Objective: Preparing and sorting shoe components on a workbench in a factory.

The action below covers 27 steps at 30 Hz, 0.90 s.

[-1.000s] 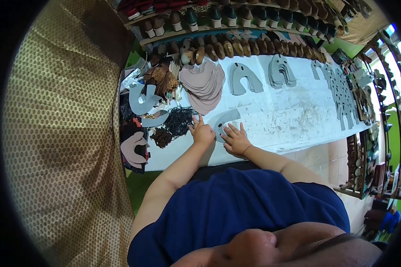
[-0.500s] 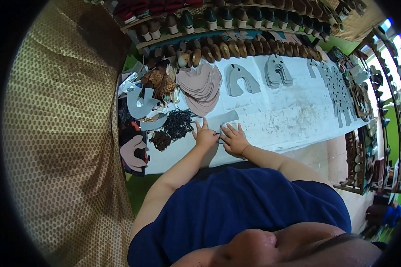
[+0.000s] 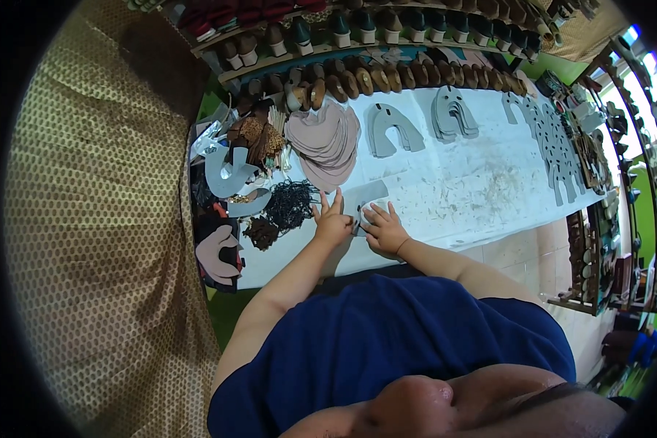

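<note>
On the white-covered table a grey curved piece of sheet material (image 3: pixel 373 192) lies in front of me, its near part covered by my hands. Spread fingers of my right hand (image 3: pixel 385 231) press flat on it, over a whitish patch. Along the piece's left edge, my left hand (image 3: pixel 333 228) has its fingers stretched apart and its thumb against small dark marks or strips too small to make out. A tangle of black cords (image 3: pixel 290 206) sits just left of that hand, with a brown bunch (image 3: pixel 261 231) beside it.
Stacked pinkish shoe-upper pieces (image 3: pixel 325 142) lie beyond my left hand. Grey arch-shaped pieces (image 3: pixel 393 135) are laid out farther back. Shoe lasts (image 3: pixel 387 79) line the table's far edge, below a shelf of shoes (image 3: pixel 393 33). A patterned curtain (image 3: pixel 109 241) hangs at left.
My left hand has shifted slightly left and its fingers have moved, showing more of the grey piece between the hands. My right hand stays almost in place.
</note>
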Each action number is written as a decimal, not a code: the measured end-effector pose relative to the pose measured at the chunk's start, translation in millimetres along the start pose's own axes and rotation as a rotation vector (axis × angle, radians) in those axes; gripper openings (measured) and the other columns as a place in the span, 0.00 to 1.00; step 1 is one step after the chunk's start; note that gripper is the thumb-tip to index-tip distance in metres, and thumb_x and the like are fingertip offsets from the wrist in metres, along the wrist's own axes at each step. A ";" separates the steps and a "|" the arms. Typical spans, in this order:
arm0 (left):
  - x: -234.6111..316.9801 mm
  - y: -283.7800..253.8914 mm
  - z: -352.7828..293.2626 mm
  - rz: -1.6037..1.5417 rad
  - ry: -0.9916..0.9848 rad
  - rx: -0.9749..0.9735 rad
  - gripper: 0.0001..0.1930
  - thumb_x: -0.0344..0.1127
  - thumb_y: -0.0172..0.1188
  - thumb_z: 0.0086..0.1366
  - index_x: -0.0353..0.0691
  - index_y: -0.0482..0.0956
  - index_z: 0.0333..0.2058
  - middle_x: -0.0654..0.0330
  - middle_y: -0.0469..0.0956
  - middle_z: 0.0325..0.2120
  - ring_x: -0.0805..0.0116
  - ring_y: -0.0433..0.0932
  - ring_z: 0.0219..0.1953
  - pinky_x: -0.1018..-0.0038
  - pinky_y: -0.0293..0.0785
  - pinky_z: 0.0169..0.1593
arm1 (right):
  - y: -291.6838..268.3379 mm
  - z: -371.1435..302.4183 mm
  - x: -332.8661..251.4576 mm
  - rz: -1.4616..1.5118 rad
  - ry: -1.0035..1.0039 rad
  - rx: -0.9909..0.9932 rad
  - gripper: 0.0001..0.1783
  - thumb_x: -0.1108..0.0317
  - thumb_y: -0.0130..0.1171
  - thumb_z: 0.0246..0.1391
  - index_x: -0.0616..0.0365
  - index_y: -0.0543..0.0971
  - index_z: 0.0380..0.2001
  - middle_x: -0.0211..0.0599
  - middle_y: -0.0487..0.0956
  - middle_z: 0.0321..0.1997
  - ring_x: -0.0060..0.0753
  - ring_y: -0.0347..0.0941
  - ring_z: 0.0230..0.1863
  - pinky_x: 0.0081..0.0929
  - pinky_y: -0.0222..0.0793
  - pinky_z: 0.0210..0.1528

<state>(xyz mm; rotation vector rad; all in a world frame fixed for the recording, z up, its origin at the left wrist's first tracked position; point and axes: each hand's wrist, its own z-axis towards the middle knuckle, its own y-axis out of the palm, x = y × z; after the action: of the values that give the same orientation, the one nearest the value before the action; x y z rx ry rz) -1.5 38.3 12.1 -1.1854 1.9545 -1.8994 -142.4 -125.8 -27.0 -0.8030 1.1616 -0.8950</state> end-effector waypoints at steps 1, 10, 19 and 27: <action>2.1 2.0 0.3 0.002 0.006 -0.003 0.07 0.40 0.70 0.49 0.56 0.89 0.29 0.51 0.41 0.74 0.34 0.27 0.73 0.30 0.30 0.66 | 3.2 -2.0 4.2 0.038 -0.002 0.025 0.21 0.59 0.60 0.50 0.52 0.82 0.48 0.44 0.66 0.68 0.49 0.53 0.73 0.70 0.37 0.71; 5.3 16.1 0.1 -0.097 0.001 0.128 0.08 0.44 0.74 0.46 0.59 0.90 0.29 0.50 0.45 0.73 0.36 0.30 0.74 0.32 0.31 0.67 | 0.9 -6.4 7.7 0.176 0.127 0.223 0.39 0.57 0.63 0.51 0.57 0.63 0.64 0.47 0.59 0.72 0.49 0.55 0.72 0.67 0.37 0.71; 3.5 22.0 8.5 -0.045 -0.061 0.078 0.04 0.40 0.70 0.49 0.56 0.87 0.26 0.48 0.49 0.72 0.39 0.36 0.74 0.30 0.34 0.66 | -6.1 -1.2 1.2 0.108 0.153 0.146 0.36 0.61 0.63 0.50 0.55 0.66 0.63 0.47 0.60 0.71 0.48 0.57 0.70 0.67 0.38 0.71; -3.1 19.3 11.0 -0.016 -0.076 0.073 0.03 0.40 0.70 0.50 0.57 0.87 0.26 0.50 0.50 0.72 0.37 0.38 0.74 0.27 0.34 0.65 | -8.6 -0.9 -1.0 0.108 0.167 0.108 0.35 0.61 0.61 0.51 0.54 0.66 0.63 0.46 0.59 0.72 0.49 0.57 0.71 0.66 0.37 0.72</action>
<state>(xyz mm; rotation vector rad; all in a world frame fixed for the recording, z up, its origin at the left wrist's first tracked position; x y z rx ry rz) -0.7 29.4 -8.4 -1.2372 1.8272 -1.8867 -144.9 -128.7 -19.1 -0.5814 1.2785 -0.9397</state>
